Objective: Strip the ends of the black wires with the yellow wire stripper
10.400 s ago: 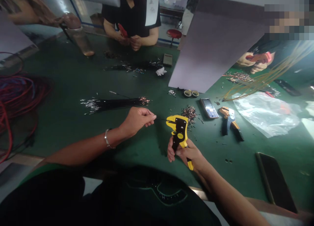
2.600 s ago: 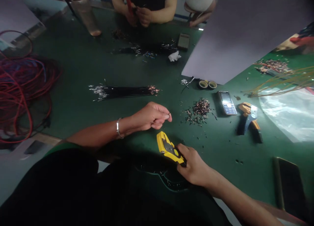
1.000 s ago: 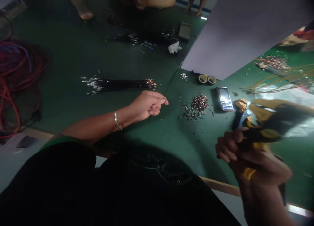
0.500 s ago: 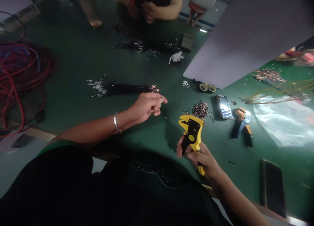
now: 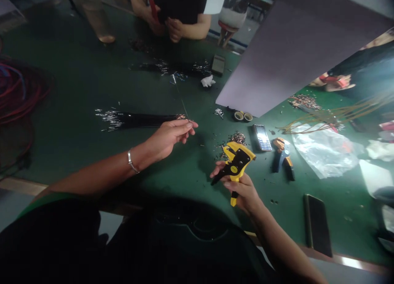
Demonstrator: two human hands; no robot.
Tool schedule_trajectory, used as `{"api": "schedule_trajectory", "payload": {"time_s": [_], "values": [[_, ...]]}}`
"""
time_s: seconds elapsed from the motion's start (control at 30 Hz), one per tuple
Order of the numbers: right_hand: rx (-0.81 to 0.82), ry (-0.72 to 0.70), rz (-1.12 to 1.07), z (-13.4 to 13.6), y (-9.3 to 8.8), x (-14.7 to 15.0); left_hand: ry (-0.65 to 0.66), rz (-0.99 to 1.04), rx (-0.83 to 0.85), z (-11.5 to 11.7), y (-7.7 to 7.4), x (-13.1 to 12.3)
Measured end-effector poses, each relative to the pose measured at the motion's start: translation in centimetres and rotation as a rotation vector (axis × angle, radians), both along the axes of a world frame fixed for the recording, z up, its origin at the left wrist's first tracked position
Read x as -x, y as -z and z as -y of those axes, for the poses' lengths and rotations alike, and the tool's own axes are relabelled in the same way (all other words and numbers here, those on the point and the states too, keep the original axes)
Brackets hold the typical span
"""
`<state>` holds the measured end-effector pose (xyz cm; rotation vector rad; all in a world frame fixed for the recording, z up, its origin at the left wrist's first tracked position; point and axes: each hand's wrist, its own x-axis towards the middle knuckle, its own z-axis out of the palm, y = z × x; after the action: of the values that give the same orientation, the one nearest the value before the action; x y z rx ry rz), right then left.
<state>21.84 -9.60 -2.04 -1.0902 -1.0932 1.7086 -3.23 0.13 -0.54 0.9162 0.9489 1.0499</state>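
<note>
My left hand point(image 5: 168, 137) is over the green table point(image 5: 76, 128), fingers pinched on a thin black wire point(image 5: 181, 101) that runs up and away from it. Just beyond that hand lies a bundle of black wires with stripped ends point(image 5: 138, 120). My right hand point(image 5: 241, 191) grips the handles of a yellow and black wire stripper point(image 5: 235, 163), its jaws pointing up and left. A small heap of cut insulation bits point(image 5: 234, 139) lies behind the stripper.
A mobile phone point(image 5: 262, 137), an orange and blue stripper point(image 5: 282, 154), tape rolls point(image 5: 242, 116) and a clear plastic bag point(image 5: 326, 150) lie to the right. A dark phone point(image 5: 317, 225) rests near the edge. Red cable coils point(image 5: 18, 91) lie left. Another person's hands point(image 5: 168, 27) work across the table.
My right hand with the stripper came down from the raised, blurred position and now sits low, tilted left. My left hand stays pinched near the wire bundle, the wire now angled upward.
</note>
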Motion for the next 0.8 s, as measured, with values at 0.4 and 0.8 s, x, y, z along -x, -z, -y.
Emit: {"api": "schedule_trajectory", "payload": {"time_s": [0.4,0.8], "values": [[0.022,0.100,-0.049,-0.5,1.0,1.5,0.021,0.108,0.031,1.0,-1.6,-0.4],[-0.023,0.129,-0.094,0.4,2.7,2.7,0.005,0.078,0.085,3.6,-1.8,-2.7]]}}
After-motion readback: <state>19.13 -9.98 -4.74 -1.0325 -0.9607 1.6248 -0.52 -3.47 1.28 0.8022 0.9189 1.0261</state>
